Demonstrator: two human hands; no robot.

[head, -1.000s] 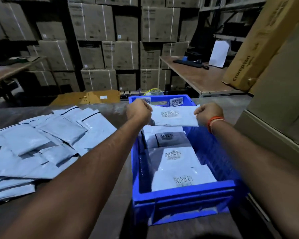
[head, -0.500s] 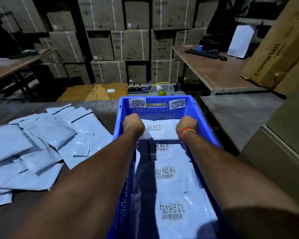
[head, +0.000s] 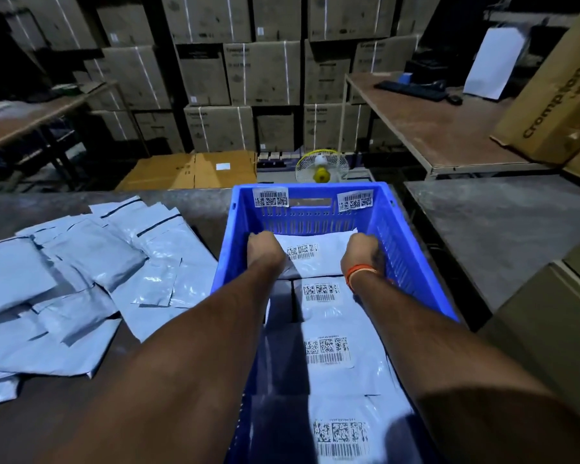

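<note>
A blue plastic crate (head: 406, 236) stands on the table in front of me, with barcode stickers on its far wall. Inside it lie several white poly mailer packets with barcode labels, overlapping in a row. My left hand (head: 265, 251) and my right hand (head: 362, 251) are both down at the crate's far end, each gripping one side of the farthest packet (head: 310, 254). That packet lies low in the crate, over the row's far end. An orange band circles my right wrist.
A loose pile of grey-white mailers (head: 81, 279) covers the table left of the crate. A small yellow fan (head: 321, 169) stands behind the crate. Stacked cardboard boxes (head: 258, 75) fill the back. A wooden desk (head: 449, 128) with a keyboard stands at right, and tall cartons (head: 556, 105) lean beside it.
Both hands have carried the packet from above the crate's far rim down into its far end. The view has shifted closer over the crate.
</note>
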